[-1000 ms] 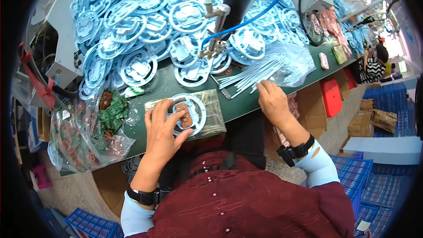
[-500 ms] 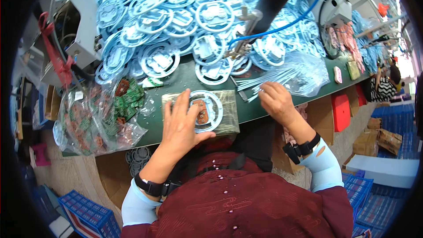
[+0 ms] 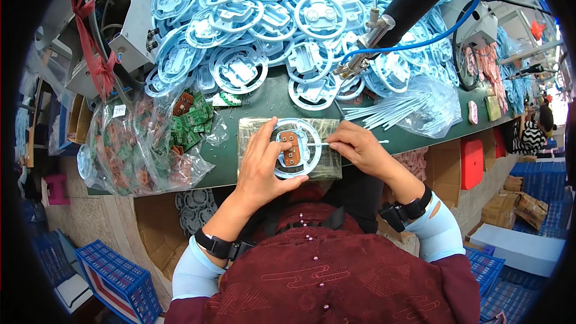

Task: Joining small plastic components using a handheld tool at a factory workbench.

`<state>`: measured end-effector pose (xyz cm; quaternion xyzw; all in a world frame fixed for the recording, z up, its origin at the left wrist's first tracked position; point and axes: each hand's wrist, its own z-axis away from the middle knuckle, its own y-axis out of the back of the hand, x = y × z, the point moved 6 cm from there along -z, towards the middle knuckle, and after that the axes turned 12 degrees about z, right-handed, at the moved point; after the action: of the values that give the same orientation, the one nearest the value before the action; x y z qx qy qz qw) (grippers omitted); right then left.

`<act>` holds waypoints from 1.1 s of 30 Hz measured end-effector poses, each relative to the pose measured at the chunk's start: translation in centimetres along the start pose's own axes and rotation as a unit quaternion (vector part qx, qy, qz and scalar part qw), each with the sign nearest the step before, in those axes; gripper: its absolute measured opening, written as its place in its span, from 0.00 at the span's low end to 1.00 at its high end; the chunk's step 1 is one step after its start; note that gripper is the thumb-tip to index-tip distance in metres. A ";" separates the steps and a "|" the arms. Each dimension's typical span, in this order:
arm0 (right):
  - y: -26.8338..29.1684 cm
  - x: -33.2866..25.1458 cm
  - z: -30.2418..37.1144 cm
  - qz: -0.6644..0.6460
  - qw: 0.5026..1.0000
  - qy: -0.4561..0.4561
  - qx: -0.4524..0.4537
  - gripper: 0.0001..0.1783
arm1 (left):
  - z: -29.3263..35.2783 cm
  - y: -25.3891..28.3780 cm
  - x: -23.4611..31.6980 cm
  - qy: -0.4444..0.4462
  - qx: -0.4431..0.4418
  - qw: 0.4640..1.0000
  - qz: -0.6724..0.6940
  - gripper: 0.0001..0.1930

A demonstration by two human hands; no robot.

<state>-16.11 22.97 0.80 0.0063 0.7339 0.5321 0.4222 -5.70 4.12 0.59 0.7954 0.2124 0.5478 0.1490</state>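
Observation:
A light-blue ring-shaped plastic part (image 3: 316, 159) lies on a tape-wrapped pad (image 3: 330, 170) at the table's near edge. Inside the ring sits a small brown circuit board (image 3: 291, 150). My left hand (image 3: 258, 168) grips the part from its left side, thumb by the lower rim and a finger on the board. Between the pinched fingertips of my right hand (image 3: 362, 149) is a thin white stick (image 3: 322, 144). Its left end reaches over the ring's right side, and its other end sticks out past my knuckles.
Similar blue parts (image 3: 270, 21) are heaped at the back. More white sticks (image 3: 387, 111) lie by a clear bag (image 3: 437, 111) at right. At left are bagged circuit boards (image 3: 138, 150) and loose green boards (image 3: 196, 117). A metal-tipped tool (image 3: 367, 48) with a blue hose overhangs the table.
My right hand has moved left and down from the white sticks to the ring, now with one stick pinched in it. My left hand stays on the part. The whole view has shifted slightly.

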 end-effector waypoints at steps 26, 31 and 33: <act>-0.8 -0.3 -0.3 0.051 0.998 0.035 -0.021 0.05 | -0.5 -0.2 0.3 -0.016 -0.043 0.999 -0.024 0.36; -0.8 -0.7 0.0 0.076 0.996 0.051 -0.001 0.04 | -0.4 -0.2 0.1 -0.004 -0.051 0.998 -0.036 0.36; -0.9 -0.6 -0.1 0.066 0.996 0.051 -0.001 0.04 | -0.4 -0.3 0.1 -0.004 -0.052 0.998 -0.036 0.36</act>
<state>-15.38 22.27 0.41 0.0273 0.7520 0.5593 0.3477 -6.05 4.39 0.67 0.7805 0.2119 0.5493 0.2103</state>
